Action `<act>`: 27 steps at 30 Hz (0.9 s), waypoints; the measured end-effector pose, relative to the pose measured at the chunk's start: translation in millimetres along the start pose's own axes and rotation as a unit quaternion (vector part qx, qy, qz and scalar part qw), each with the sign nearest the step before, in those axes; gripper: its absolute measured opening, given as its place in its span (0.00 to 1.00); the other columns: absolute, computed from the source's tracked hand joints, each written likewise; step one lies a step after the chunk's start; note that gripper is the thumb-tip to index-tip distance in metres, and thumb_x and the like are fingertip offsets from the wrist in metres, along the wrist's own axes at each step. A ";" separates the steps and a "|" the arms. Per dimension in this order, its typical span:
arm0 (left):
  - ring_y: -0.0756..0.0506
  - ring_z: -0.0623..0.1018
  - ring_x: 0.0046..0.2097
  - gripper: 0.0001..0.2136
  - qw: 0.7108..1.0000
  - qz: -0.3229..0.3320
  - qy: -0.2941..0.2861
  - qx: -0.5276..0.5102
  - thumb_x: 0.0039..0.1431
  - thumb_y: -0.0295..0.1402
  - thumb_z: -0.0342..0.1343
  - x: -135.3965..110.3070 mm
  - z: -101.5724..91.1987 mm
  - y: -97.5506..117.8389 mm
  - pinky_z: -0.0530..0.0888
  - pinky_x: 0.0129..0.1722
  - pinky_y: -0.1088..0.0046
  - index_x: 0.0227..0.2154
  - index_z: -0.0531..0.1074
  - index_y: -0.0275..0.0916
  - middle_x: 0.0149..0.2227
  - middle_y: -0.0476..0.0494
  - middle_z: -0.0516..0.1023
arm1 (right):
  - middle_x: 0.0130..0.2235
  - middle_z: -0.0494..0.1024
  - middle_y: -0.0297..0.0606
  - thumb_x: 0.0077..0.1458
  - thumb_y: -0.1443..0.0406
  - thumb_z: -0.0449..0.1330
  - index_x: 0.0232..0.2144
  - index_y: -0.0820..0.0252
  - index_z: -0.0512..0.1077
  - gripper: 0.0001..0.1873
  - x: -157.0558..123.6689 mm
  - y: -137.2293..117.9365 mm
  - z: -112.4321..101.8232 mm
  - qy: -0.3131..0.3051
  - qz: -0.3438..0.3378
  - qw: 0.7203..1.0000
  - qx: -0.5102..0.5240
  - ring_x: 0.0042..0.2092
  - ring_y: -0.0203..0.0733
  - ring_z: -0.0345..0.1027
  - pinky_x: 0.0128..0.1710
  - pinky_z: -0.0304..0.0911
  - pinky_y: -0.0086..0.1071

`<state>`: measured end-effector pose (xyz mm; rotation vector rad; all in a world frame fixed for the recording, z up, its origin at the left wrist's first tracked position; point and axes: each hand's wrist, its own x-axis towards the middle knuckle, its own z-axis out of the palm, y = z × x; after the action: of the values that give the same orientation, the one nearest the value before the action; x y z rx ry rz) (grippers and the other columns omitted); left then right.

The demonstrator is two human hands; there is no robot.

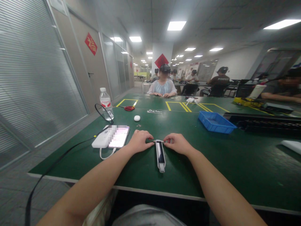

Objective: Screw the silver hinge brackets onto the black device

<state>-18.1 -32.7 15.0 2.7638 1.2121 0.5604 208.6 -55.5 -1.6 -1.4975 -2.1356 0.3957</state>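
A long, narrow white-and-black object (160, 153) with a pale, blunt near end lies lengthwise on the green table in front of me. My left hand (141, 140) is at the left of its far end, with thumb and fingers pinched. From the right, my right hand (177, 142) pinches in the same way at the same end. Small thin pieces seem to show at the fingertips of both hands, too small to name. Whether they are joined to the white-and-black object I cannot tell.
Left of my hands lie a phone (119, 136) and a white power bank (101, 138) with a cable. Beyond are a water bottle (106, 105), a small white case (137, 118), red-handled scissors (129, 108) and a blue tray (216, 122). A person (162, 86) sits opposite.
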 end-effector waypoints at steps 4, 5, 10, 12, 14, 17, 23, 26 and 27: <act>0.44 0.73 0.43 0.08 1.000 0.009 -0.003 0.019 0.55 0.39 0.54 -0.7 -0.1 2.1 0.60 0.42 0.66 0.34 0.75 0.43 0.37 0.48 0.77 | 0.29 0.74 0.35 0.47 0.63 0.59 0.31 0.58 0.77 0.09 0.3 0.1 1.0 -0.002 0.001 1.000 -0.001 0.29 0.34 0.64 0.30 0.58 0.29; 0.44 0.73 0.43 0.08 1.000 0.010 -0.008 0.022 0.56 0.38 0.53 -0.6 -0.2 3.0 0.60 0.42 0.66 0.34 0.75 0.43 0.37 0.48 0.77 | 0.29 0.74 0.35 0.48 0.63 0.59 0.31 0.59 0.77 0.09 0.2 -0.2 1.3 -0.002 0.000 1.000 -0.003 0.29 0.34 0.64 0.31 0.58 0.29; 0.45 0.73 0.43 0.08 0.999 0.012 -0.018 0.025 0.57 0.36 0.52 1.0 1.7 4.6 0.59 0.41 0.67 0.35 0.75 0.43 0.38 0.48 0.77 | 0.29 0.74 0.35 0.49 0.63 0.58 0.30 0.60 0.76 0.09 -0.4 -3.1 1.1 -0.002 -0.010 1.000 -0.007 0.29 0.34 0.63 0.30 0.58 0.28; 0.45 0.72 0.43 0.08 1.000 0.013 -0.017 0.021 0.57 0.37 0.53 1.4 2.8 3.5 0.59 0.42 0.67 0.34 0.75 0.43 0.38 0.48 0.77 | 0.28 0.74 0.35 0.49 0.63 0.58 0.30 0.60 0.76 0.08 -0.5 -4.1 0.5 -0.003 -0.012 1.000 -0.004 0.29 0.34 0.63 0.30 0.58 0.28; 0.45 0.72 0.43 0.09 1.000 0.009 -0.011 0.017 0.56 0.40 0.54 1.1 2.7 2.2 0.58 0.42 0.67 0.35 0.74 0.43 0.38 0.48 0.77 | 0.28 0.74 0.35 0.49 0.63 0.58 0.30 0.60 0.76 0.08 -0.6 -4.5 0.2 -0.001 -0.011 1.000 -0.003 0.29 0.34 0.63 0.30 0.58 0.28; 0.45 0.72 0.44 0.14 1.000 0.003 0.000 0.008 0.53 0.45 0.56 -0.3 -1.4 0.6 0.57 0.44 0.66 0.38 0.73 0.43 0.40 0.48 0.76 | 0.28 0.74 0.35 0.49 0.63 0.58 0.30 0.60 0.77 0.09 -0.6 -3.9 0.5 0.002 -0.009 1.000 -0.002 0.28 0.34 0.63 0.30 0.58 0.28; 0.45 0.72 0.45 0.15 0.998 -0.042 0.055 -0.007 0.60 0.44 0.46 -0.5 -16.2 -8.2 0.58 0.46 0.65 0.39 0.74 0.43 0.41 0.47 0.76 | 0.28 0.74 0.35 0.49 0.62 0.58 0.30 0.59 0.77 0.09 -0.5 -2.2 1.7 -0.005 -0.003 1.000 0.010 0.27 0.34 0.63 0.29 0.58 0.28; 0.45 0.73 0.44 0.15 0.990 -0.108 0.093 -0.013 0.62 0.38 0.42 1.8 -21.2 -19.2 0.62 0.45 0.67 0.37 0.75 0.42 0.40 0.47 0.77 | 0.28 0.75 0.35 0.49 0.62 0.58 0.30 0.59 0.77 0.09 -0.7 -2.6 1.2 -0.008 0.001 1.000 0.012 0.28 0.34 0.63 0.29 0.58 0.28; 0.46 0.73 0.44 0.14 0.985 -0.129 0.114 -0.012 0.61 0.36 0.43 2.3 -22.1 -23.5 0.63 0.44 0.68 0.37 0.75 0.42 0.40 0.47 0.77 | 0.28 0.74 0.35 0.49 0.62 0.58 0.30 0.59 0.77 0.09 -0.7 -2.8 0.9 -0.008 0.002 1.000 0.011 0.28 0.34 0.63 0.29 0.58 0.28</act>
<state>-40.9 -16.7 31.3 2.5183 1.5687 0.8743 206.1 -57.1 -1.2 -1.4907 -2.1344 0.4336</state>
